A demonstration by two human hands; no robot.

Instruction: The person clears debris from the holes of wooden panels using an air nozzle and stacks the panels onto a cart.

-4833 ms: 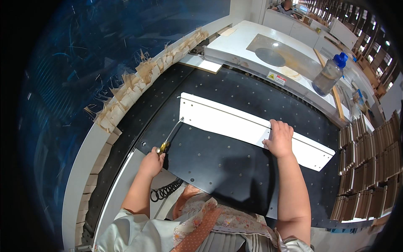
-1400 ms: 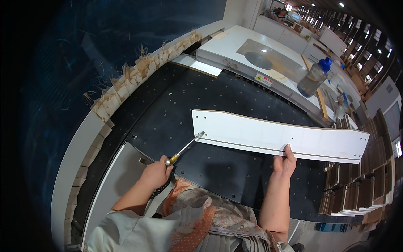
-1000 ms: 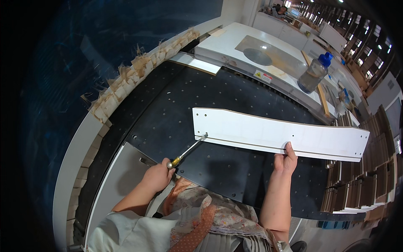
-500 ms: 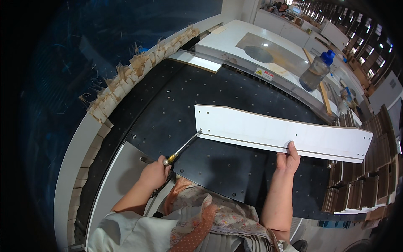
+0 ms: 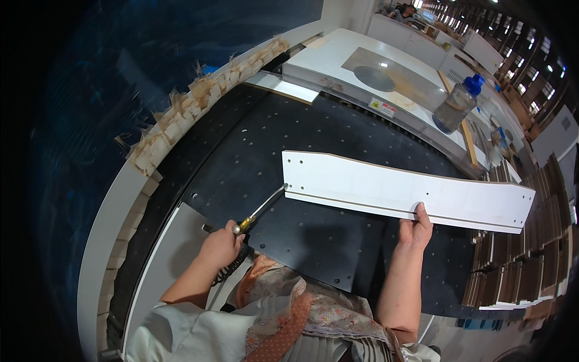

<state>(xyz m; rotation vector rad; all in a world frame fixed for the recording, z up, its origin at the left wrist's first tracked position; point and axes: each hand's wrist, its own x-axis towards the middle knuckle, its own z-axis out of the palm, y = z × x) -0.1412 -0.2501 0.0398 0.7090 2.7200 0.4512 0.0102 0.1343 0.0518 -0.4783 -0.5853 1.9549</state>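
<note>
My left hand (image 5: 222,246) is closed round an air blow gun (image 5: 247,223) with a brass-coloured body and a thin metal nozzle. A dark coiled hose (image 5: 234,265) hangs below that hand. The nozzle tip meets the left end of a long white board (image 5: 362,181), close to its lower-left holes. My right hand (image 5: 416,229) grips the board's near edge, thumb on top and fingers underneath. Holes show at both ends of the board, one more sits near the middle, and a groove runs along the near edge. The board is held above the black table (image 5: 241,157).
Stacked boards (image 5: 512,265) stand at the right. A white machine (image 5: 338,57) fills the far side, with a blue-capped bottle (image 5: 455,105) on it. Torn strip curtains (image 5: 205,96) line the left machine edge. A grey panel (image 5: 175,241) lies near my left arm. A person (image 5: 403,12) is far off.
The nozzle tip has shifted slightly up, at the board's left end. The board's left end has moved a touch to the right. Both hands keep their hold.
</note>
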